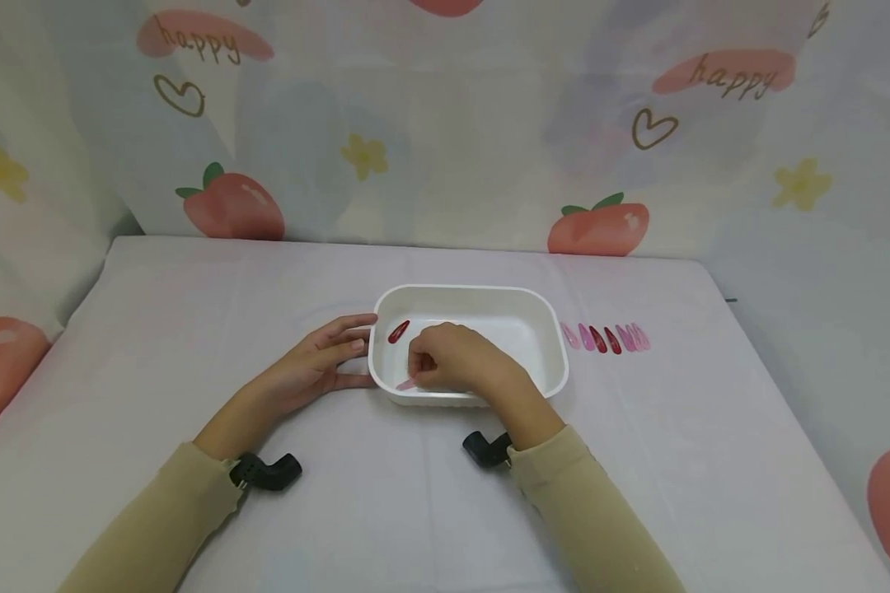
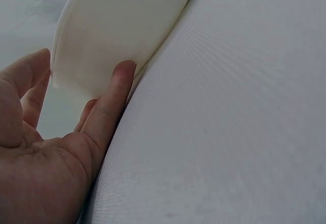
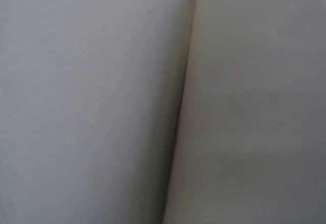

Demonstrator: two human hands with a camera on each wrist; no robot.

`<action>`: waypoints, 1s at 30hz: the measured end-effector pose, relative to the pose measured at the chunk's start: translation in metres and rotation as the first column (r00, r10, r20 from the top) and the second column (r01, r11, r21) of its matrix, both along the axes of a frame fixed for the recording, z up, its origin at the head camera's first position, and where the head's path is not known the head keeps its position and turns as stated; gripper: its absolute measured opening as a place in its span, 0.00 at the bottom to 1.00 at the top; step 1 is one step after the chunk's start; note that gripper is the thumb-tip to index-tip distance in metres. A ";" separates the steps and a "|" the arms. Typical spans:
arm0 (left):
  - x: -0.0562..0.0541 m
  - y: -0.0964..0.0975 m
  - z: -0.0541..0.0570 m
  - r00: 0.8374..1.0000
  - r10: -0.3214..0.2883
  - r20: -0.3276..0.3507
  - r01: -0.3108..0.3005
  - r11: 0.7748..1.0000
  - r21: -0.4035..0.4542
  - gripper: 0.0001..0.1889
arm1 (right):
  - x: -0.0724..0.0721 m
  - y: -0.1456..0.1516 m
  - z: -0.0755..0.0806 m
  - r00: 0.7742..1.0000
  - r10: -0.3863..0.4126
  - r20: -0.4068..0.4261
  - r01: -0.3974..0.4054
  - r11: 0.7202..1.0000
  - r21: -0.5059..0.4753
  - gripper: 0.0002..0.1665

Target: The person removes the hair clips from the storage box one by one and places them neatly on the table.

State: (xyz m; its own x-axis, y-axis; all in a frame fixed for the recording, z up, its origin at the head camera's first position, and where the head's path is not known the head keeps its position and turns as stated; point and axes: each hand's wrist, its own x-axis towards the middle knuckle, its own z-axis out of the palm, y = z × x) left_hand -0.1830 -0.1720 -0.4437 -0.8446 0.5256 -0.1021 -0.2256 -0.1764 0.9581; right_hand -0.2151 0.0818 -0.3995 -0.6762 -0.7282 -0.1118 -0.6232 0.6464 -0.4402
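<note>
A white plastic tray [image 1: 475, 290] stands on the table. My left hand [image 1: 307, 366] rests against its left end, and the left wrist view shows the straight fingers [image 2: 109, 102] touching the tray wall [image 2: 122, 20]. Inside the tray, my right hand [image 1: 460, 358] has curled fingers and pinches the end of a pink snap hair clip [image 1: 405, 384] near the front left corner; the fingertips are partly hidden. A red snap hair clip [image 1: 398, 332] lies in the tray's left part. In the right wrist view only the tray's outer wall [image 3: 254, 107] and the tablecloth fill the picture.
Right of the tray, several hair clips lie side by side in a row, among them a red clip [image 1: 597, 339] and a magenta clip [image 1: 586, 337]. A white cloth [image 1: 326, 502] covers the table. A patterned curtain [image 1: 445, 165] hangs behind it.
</note>
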 end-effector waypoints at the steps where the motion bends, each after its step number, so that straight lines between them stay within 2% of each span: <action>1: 0.000 0.000 0.000 1.000 0.002 0.000 -0.002 1.000 0.000 0.28 | -0.001 0.001 0.000 1.000 0.003 0.006 -0.002 1.000 -0.013 0.08; 5: 0.001 0.000 -0.001 1.000 0.006 0.008 -0.006 1.000 0.002 0.27 | -0.004 0.006 0.003 0.997 -0.024 0.069 0.031 0.994 -0.103 0.07; 9: 0.000 0.000 -0.001 1.000 0.008 0.017 -0.008 1.000 0.000 0.28 | -0.008 0.014 0.009 0.987 -0.073 0.146 0.103 0.973 -0.204 0.05; 14: 0.000 0.000 -0.001 1.000 0.009 0.008 -0.009 1.000 -0.006 0.28 | -0.011 0.024 0.015 0.987 -0.118 0.109 0.146 0.940 -0.309 0.06; 17: 0.000 0.000 0.000 1.000 0.011 0.005 -0.011 1.000 0.000 0.27 | -0.013 0.029 0.019 0.984 -0.137 0.117 0.170 0.919 -0.355 0.07; 25: -0.002 0.002 -0.002 0.999 0.024 0.025 -0.024 1.000 0.006 0.26 | -0.015 0.049 0.026 0.963 -0.218 0.160 0.265 0.882 -0.390 0.10; 30: 0.001 0.000 -0.002 0.999 0.023 0.036 -0.023 1.000 0.019 0.27 | -0.013 0.078 0.030 0.945 -0.295 0.143 0.327 0.827 -0.458 0.07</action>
State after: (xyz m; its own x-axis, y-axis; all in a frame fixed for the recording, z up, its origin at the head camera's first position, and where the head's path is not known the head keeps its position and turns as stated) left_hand -0.1825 -0.1716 -0.4453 -0.8525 0.5083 -0.1219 -0.2549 -0.2006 0.9459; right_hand -0.2276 0.1601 -0.3695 -0.8791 -0.4560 0.1383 -0.3844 0.5070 -0.7715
